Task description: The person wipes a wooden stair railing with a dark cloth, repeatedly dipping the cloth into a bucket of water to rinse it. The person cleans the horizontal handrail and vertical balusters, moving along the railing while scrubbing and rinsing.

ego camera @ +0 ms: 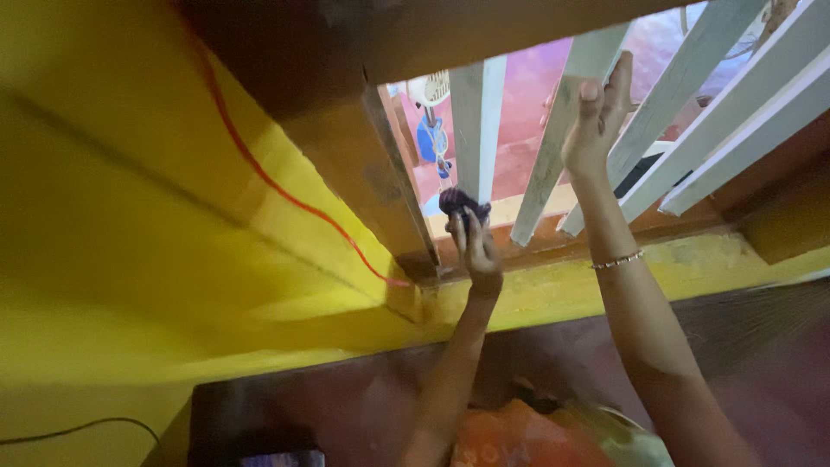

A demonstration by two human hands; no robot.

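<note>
My left hand [478, 246] is raised to the bottom of a window opening and holds a small dark purple cloth [460, 201] bunched against the base of a white bar [475, 121]. My right hand [596, 112] reaches higher and grips another white slanted bar [562, 143] of the window grille. A thin bracelet [617, 259] sits on my right wrist. Both arms stretch up from the bottom of the view.
A brown wooden window frame [380, 173] surrounds several white bars. The wall [130, 216] is yellow, with a red wire [259, 173] running diagonally across it. A yellow sill [553, 285] lies under the frame. A dark panel [346, 406] sits below. Pink floor and a small fan [430, 91] show beyond the bars.
</note>
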